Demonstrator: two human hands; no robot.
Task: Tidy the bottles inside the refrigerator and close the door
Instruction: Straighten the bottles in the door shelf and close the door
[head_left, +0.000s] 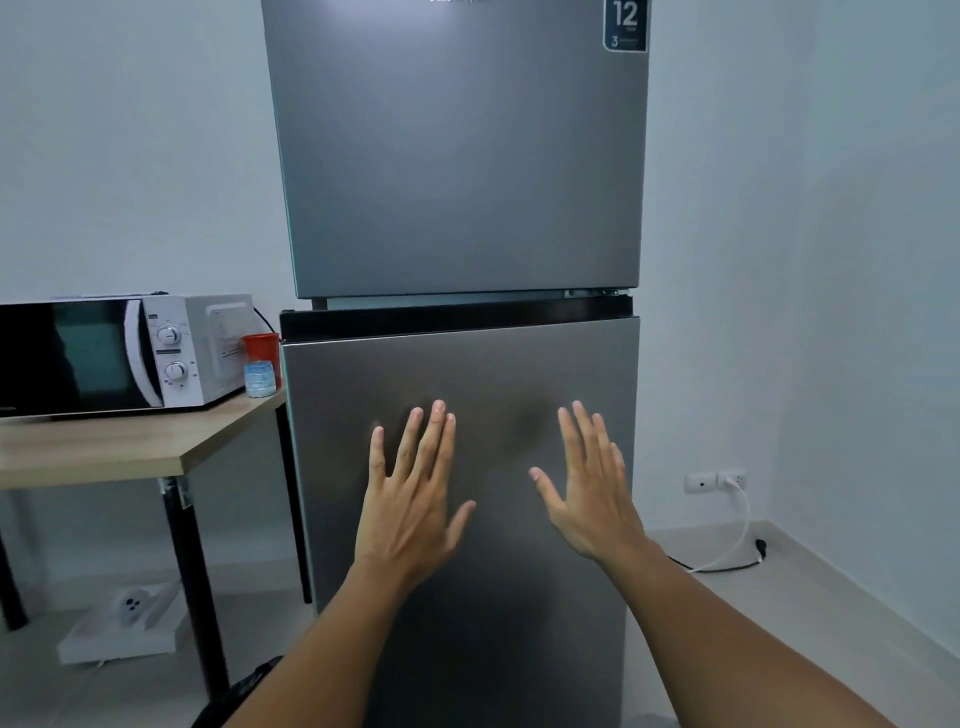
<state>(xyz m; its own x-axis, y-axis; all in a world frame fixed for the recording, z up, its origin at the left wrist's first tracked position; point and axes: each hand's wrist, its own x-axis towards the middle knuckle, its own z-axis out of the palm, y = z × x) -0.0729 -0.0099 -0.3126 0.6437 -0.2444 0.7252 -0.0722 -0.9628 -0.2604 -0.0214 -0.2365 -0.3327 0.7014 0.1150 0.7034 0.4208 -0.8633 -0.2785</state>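
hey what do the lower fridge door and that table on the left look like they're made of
Lower fridge door: looks like brushed metal or a steel-look coating, grey and satin, with soft blurred reflections around the hands; which of the two cannot be told. Table: top looks like light wood or wood-grain laminate, matte, with pale grain streaks and a thin flat edge; the legs are black, probably painted metal.

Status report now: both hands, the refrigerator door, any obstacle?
Left hand and right hand open, fingers spread, at lower refrigerator door. Door looks about closed; bottles not visible. Nothing in the way.
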